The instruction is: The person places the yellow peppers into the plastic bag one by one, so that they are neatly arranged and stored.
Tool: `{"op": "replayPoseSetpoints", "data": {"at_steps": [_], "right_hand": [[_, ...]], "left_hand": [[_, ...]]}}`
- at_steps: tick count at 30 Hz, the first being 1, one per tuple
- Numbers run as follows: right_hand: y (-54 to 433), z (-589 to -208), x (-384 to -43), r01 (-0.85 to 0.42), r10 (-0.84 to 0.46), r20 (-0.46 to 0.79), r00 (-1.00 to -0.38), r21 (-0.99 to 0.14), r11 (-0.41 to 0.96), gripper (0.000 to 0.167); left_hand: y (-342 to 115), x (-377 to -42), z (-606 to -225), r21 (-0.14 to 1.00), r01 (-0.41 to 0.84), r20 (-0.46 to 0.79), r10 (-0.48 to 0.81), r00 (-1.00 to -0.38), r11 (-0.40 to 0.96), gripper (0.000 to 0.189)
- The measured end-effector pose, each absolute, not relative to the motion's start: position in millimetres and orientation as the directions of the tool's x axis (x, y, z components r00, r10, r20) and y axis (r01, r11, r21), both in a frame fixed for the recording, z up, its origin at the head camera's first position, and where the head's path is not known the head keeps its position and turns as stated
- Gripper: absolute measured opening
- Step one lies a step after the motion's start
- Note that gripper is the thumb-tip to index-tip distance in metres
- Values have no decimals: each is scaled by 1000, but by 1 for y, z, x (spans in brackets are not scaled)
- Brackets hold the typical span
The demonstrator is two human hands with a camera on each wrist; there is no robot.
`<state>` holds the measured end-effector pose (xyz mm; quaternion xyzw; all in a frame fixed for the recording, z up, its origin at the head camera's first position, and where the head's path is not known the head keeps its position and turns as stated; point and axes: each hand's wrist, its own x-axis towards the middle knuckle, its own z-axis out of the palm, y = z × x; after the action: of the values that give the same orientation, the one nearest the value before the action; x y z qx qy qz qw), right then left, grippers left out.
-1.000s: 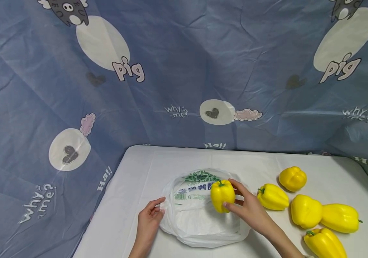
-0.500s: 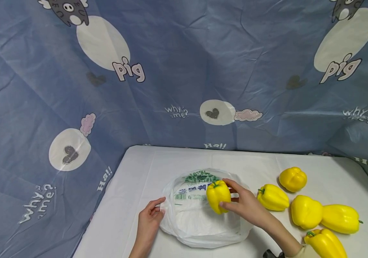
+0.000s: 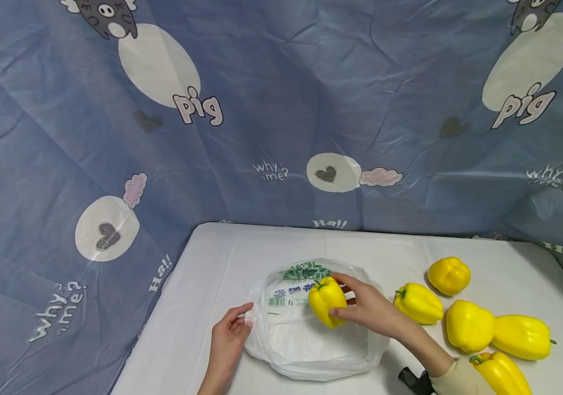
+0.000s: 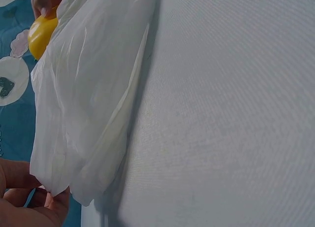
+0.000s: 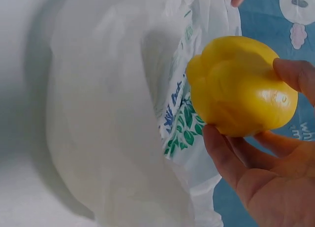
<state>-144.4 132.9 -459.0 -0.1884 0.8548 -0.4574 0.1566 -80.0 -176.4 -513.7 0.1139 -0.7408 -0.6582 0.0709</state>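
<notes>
Yellow bell pepper (image 3: pixel 327 302) held over the mouth of the white plastic bag (image 3: pixel 311 371); not yet inside.
From my end I see the right hand (image 3: pixel 367 307) has brought it a little further left than a second ago, tipping it slightly; that hand clamps the pepper between thumb and fingers; the left hand (image 3: pixel 228 337) has stayed put, pinching the bag's left edge; the two hands are well apart; I judge the pepper now sits more squarely above the opening, with the rim steadied for it; the sleeve (image 3: pixel 461 378) has come further into view; five other peppers (image 3: pixel 468 326) lie on the white table (image 3: pixel 217 274), right of the bag.
</notes>
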Motion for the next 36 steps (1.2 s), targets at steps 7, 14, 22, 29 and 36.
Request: {"op": "replayPoseSetpoints", "data": {"at_steps": [7, 14, 22, 29, 36], "right_hand": [[130, -458, -152, -256, -524, -56, -850, -825, 503, 75], [129, -459, -159, -272, -544, -54, -837, -823, 499, 75], [125, -462, -166, -281, -566, -56, -823, -824, 491, 74], [121, -463, -172, -291, -592, -66, -803, -824, 487, 73], [114, -461, -180, -314, -615, -67, -786, -813, 491, 69]], "left_hand": [[-177, -81, -512, 992, -75, -45, -260, -965, 104, 42], [-177, -81, -511, 993, -72, -45, -253, -966, 97, 42], [-176, -80, -512, 991, -84, -55, -254, -966, 103, 42], [-177, -80, -514, 993, -75, -49, -251, -967, 95, 43], [-178, -80, -514, 993, -74, -49, -253, -966, 92, 41]]}}
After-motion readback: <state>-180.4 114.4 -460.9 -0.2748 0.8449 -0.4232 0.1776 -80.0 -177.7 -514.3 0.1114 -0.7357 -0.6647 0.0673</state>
